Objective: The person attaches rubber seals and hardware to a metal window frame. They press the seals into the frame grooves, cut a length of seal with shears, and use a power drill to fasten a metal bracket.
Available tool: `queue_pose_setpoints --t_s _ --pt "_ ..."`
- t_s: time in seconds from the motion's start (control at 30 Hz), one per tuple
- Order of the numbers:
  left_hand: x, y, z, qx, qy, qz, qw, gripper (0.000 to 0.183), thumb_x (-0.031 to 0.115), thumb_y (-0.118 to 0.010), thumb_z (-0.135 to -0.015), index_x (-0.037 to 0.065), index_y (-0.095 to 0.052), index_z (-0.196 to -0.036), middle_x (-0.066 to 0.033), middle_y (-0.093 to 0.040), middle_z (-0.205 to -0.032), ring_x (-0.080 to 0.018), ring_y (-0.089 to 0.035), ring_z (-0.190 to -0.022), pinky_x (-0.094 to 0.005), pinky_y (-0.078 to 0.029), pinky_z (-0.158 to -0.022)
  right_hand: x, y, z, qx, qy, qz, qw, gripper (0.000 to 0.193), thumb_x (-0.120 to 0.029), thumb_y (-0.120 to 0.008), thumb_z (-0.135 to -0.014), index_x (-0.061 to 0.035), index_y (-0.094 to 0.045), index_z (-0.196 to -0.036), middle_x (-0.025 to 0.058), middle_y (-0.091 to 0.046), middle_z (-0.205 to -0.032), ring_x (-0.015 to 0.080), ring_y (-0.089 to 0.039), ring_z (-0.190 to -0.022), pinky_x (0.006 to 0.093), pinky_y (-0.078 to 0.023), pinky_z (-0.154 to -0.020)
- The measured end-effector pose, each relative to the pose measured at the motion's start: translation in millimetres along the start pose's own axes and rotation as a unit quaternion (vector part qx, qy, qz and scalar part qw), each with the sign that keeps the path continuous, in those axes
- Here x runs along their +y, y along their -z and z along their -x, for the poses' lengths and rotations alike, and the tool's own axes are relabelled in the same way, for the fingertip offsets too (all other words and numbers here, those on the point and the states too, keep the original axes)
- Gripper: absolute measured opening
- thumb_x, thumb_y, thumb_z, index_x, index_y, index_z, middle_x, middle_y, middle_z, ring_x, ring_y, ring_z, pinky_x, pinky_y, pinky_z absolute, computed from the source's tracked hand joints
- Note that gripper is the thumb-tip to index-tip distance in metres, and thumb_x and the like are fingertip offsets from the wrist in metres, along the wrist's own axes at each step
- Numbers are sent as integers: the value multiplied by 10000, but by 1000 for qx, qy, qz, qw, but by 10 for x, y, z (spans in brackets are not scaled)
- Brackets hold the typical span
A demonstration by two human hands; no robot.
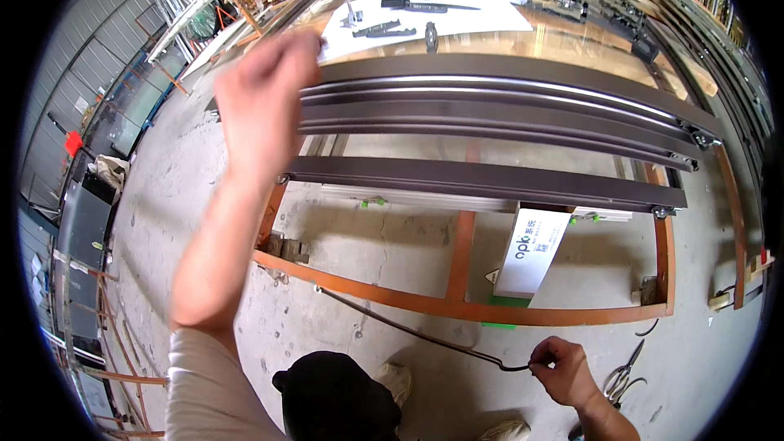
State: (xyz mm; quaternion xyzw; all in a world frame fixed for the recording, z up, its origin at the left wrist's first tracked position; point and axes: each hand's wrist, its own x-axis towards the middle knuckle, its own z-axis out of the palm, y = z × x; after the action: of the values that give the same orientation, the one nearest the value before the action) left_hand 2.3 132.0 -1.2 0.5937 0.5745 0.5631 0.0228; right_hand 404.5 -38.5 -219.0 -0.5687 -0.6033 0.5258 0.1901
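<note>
My right hand (565, 371), low on the right, pinches one end of a thin dark strip (408, 328). The strip bends near my fingers and stretches left, its pale far tip by the orange lower rail. My left hand (265, 94) is raised at the left end of the dark metal profiles (490, 114). Motion smears its fingers, so their grip cannot be made out. Another dark profile (482, 180) lies nearer, across the orange stand (392, 302).
Scissors (622, 376) lie on the floor at lower right. A white box (532, 253) sits under the nearer profile. Black hardware parts (384, 30) lie on a white sheet (482, 23) on the far table. Long profiles lean at right. A black rounded thing (339, 400) fills the lower middle.
</note>
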Motion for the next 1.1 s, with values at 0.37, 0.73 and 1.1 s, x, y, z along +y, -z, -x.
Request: queue_pose_setpoints --t_s 0.37,0.73,1.1 --pt "-929 -414 -1416 -163 24 -298 940 388 311 -755 -785 -49 -765 -930 -178 -725 -772 -220 -674 -683 -345 -542 -695 197 -145 159 -36 -48 -87 994 105 -24 -709 -823 26 -657 -899 105 -699 -785 159 -683 -747 300 -556 -700" --pt "802 -881 606 -219 -9 163 962 168 134 -676 -914 1 -716 -1007 -33 -647 -754 -127 -568 -644 -275 -465 -617 922 169 451 19 -71 -121 990 141 -101 -690 -823 -7 -664 -925 101 -692 -748 174 -658 -680 335 -544 -655" --pt "785 -2540 4302 -603 346 311 648 208 100 -702 -920 -47 -720 -1066 -74 -717 -855 -107 -632 -754 -262 -514 -712 1915 161 787 185 -125 -444 868 177 11 -708 -798 31 -604 -939 71 -653 -803 137 -646 -725 268 -523 -654"
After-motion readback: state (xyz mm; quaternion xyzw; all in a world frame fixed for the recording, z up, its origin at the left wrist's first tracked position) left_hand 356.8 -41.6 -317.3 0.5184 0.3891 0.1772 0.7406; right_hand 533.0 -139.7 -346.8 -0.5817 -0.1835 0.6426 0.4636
